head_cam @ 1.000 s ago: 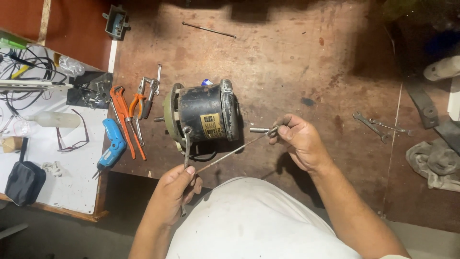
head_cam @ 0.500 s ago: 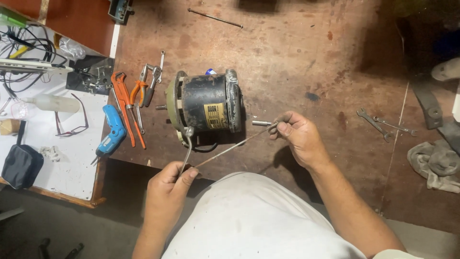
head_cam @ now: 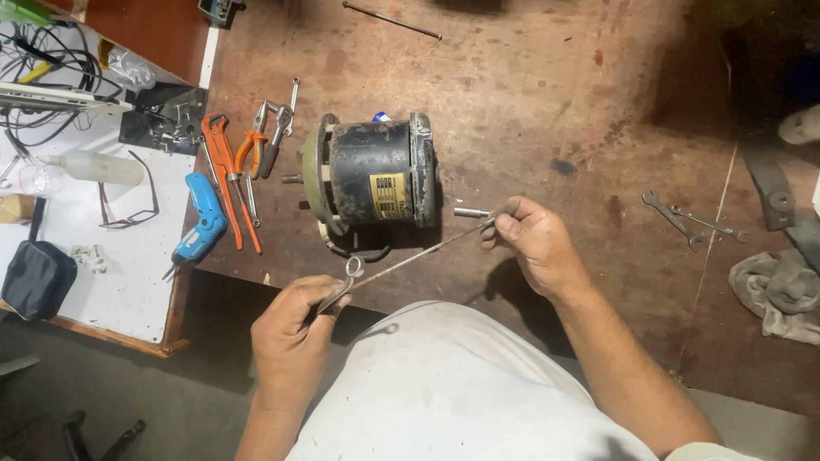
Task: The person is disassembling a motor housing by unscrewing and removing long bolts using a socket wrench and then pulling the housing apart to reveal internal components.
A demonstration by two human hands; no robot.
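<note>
A dark, worn electric motor with a yellow label lies on its side on the brown workbench, its shaft pointing right. My left hand grips a ring spanner whose ring sits on one end of a long thin rod. My right hand pinches the other end of the rod just right of the motor shaft. The rod slants between both hands in front of the motor.
Orange pliers and a pipe wrench, a blue screwdriver tool and small spanners lie left of the motor. A white side table holds glasses, cables and a black pouch. Two spanners and a rag lie right.
My left hand has turned the spanner on the rod's near end and dropped slightly; the right hand keeps its hold near the shaft. The view has shifted a little.
</note>
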